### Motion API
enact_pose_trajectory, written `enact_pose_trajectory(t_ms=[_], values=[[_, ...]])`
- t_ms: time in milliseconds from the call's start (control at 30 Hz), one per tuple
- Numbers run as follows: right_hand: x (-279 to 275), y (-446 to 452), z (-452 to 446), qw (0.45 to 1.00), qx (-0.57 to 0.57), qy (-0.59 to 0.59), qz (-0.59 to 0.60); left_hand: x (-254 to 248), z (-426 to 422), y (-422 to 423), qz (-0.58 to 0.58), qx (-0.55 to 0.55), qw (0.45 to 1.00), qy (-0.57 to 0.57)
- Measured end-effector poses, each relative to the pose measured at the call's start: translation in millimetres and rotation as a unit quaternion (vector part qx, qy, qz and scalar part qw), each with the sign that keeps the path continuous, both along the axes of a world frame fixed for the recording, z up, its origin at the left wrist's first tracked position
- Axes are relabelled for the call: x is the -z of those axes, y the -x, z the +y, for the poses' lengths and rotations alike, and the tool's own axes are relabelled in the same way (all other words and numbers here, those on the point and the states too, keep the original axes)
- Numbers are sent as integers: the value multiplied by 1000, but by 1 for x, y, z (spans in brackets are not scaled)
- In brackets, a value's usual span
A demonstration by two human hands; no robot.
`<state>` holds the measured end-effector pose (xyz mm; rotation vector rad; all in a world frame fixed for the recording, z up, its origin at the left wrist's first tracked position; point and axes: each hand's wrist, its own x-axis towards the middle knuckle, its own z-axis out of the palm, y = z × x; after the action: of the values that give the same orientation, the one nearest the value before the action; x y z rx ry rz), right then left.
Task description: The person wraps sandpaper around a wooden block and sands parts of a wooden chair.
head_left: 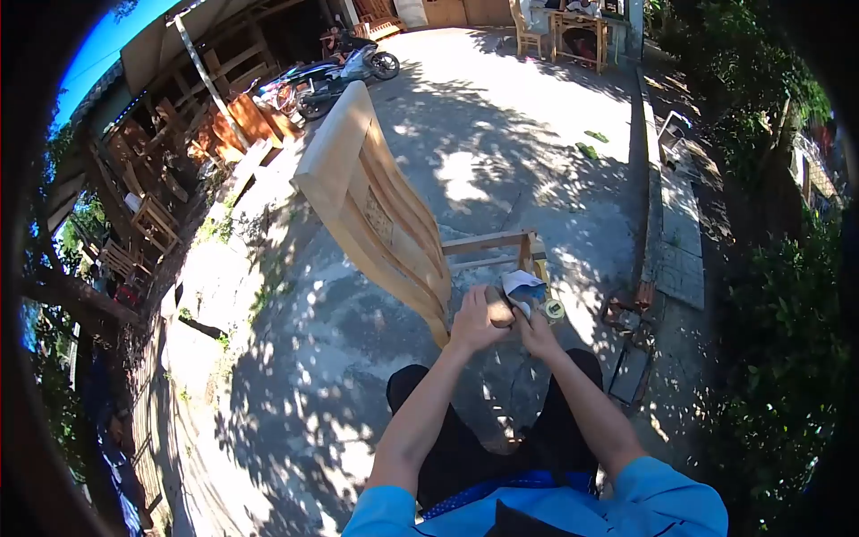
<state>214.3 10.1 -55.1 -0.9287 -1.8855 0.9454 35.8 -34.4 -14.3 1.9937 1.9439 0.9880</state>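
An unpainted wooden chair (394,210) with a tall slatted back stands on the concrete right in front of me. Beside its seat frame, both my hands are close together over my knees. My left hand (477,322) is closed around a brown, rounded piece (499,307) whose kind I cannot make out. A crumpled white-and-blue sheet (523,288) is pinched in my right hand (539,335), against the brown piece. Just past the right hand is a round, pale yellow thing (555,310), perhaps a tin or a roll.
Low on the right, dark objects (630,371) lie along a concrete kerb (650,206). Parked motorbikes (331,79) and wooden boards (255,121) are at the far left. A wooden table (577,38) and chair (528,31) stand at the back right, with a person partly visible there.
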Motion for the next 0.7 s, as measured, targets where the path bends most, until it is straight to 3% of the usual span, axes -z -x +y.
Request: enact_pose_trajectory(t_ms=[100, 200, 233, 333, 467, 500, 533, 567, 700], values=[[6, -11, -18, 998, -23, 39, 35, 4, -12, -2, -32, -8, 999, 18], [19, -25, -18, 992, 16, 127, -19, 27, -20, -1, -93, -61, 994, -16], [30, -21, -18, 995, 73, 52, 31, 32, -25, -3, -126, -103, 986, -30], [43, -27, -19, 984, 95, 96, 116, 59, -44, -12, -197, -207, 957, -50], [46, -19, -15, 987, 131, 9, 96, 102, -47, -17, -254, -226, 931, -132], [38, -26, -18, 991, 117, 18, 66, 94, -48, -15, -264, -226, 934, -87], [24, -35, -24, 989, 75, 123, 24, 96, -50, -10, -270, -226, 934, -60], [25, -37, -22, 985, 73, 157, 8, 99, -49, -11, -272, -227, 934, -41], [7, -28, -21, 992, 67, 106, -1, 106, -67, -26, -217, -262, 940, -13]])
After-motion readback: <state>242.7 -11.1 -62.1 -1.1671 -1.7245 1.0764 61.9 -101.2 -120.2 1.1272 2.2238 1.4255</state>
